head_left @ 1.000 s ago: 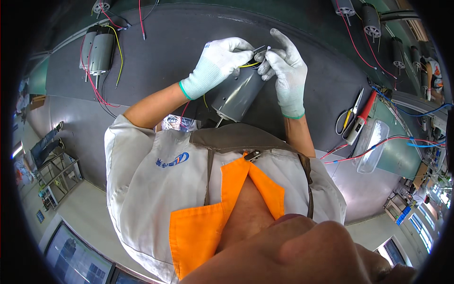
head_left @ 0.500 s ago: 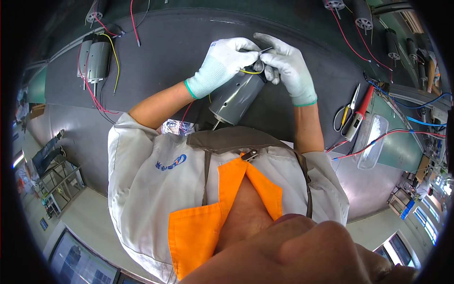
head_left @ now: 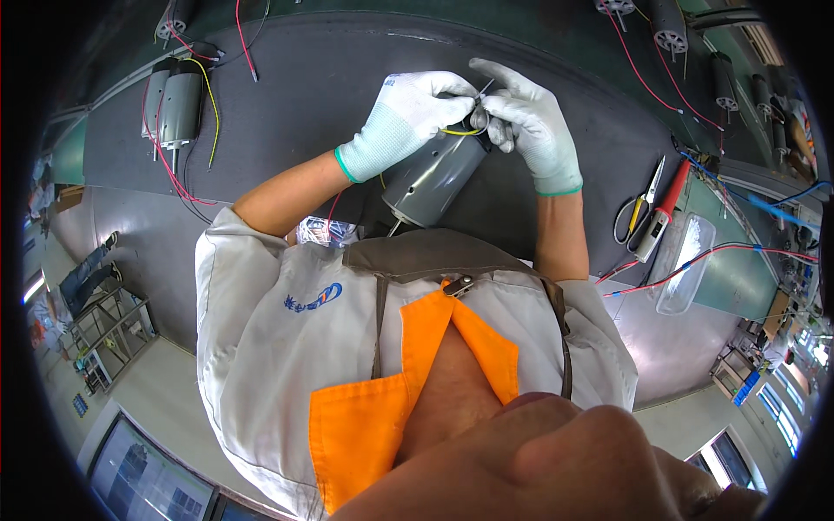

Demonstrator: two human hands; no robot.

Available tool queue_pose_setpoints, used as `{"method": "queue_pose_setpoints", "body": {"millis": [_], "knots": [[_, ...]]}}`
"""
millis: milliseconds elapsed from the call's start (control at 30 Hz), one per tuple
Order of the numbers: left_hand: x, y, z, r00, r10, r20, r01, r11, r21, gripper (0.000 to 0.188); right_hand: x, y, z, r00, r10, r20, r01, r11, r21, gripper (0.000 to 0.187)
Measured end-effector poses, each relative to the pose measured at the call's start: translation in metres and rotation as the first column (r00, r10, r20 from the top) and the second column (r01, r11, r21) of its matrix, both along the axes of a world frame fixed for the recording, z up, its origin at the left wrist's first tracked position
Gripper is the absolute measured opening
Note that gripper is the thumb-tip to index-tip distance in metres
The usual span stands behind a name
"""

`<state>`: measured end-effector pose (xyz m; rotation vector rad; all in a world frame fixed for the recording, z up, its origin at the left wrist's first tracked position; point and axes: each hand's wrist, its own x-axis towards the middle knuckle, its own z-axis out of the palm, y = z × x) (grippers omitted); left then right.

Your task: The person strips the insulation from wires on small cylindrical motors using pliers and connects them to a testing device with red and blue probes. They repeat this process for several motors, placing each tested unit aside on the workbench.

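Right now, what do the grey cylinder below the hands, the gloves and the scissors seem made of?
Grey cylinder: probably painted metal, glossy, since bright streaks show. Gloves: apparently knitted fabric, matte, by fine texture near the cuffs. Scissors: polished metal blades, by their gleam; handles black and yellow, so perhaps plastic.

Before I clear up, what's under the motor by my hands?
Dark benchtop shows beside the motor; anything directly underneath is covered by its body, so I can't tell.

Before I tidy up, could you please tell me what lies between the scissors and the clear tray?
A red-and-white tool lies between the scissors and the clear tray, as the head view shows.
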<state>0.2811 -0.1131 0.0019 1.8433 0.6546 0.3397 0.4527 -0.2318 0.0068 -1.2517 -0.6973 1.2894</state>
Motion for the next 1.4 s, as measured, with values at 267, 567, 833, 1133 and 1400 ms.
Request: {"method": "queue_pose_setpoints", "body": {"millis": [267,567,833,1133,1400], "knots": [[0.002,0.001,0.0,0.999,0.046,-0.03,-0.048,0.995,-0.092,0.027,-0.018,-0.011,-0.016,0.969,-0.218,-0.121,0.239,0.949,0.205,0.052],[-0.001,0.003,0.0,1.0,0.021,-0.015,-0.019,0.994,0.107,0.027,-0.014,-0.004,-0.006,0.982,-0.146,-0.117,0.161,0.979,0.125,0.054],[0.004,-0.006,0.003,0.998,0.047,0.048,-0.044,0.998,-0.05,0.028,0.012,0.009,-0.001,0.99,0.143,0.002,-0.143,0.989,-0.043,0.043],[-0.004,-0.024,-0.001,0.988,0.144,0.063,-0.142,0.989,-0.031,0.032,-0.014,-0.007,-0.016,0.201,-0.404,0.893,-0.064,0.904,0.423,0.019],[-0.008,-0.039,0.004,0.944,0.327,0.055,-0.295,0.905,-0.307,0.026,0.009,-0.004,-0.043,0.611,-0.407,0.679,0.36,0.907,0.22,0.01]]}}
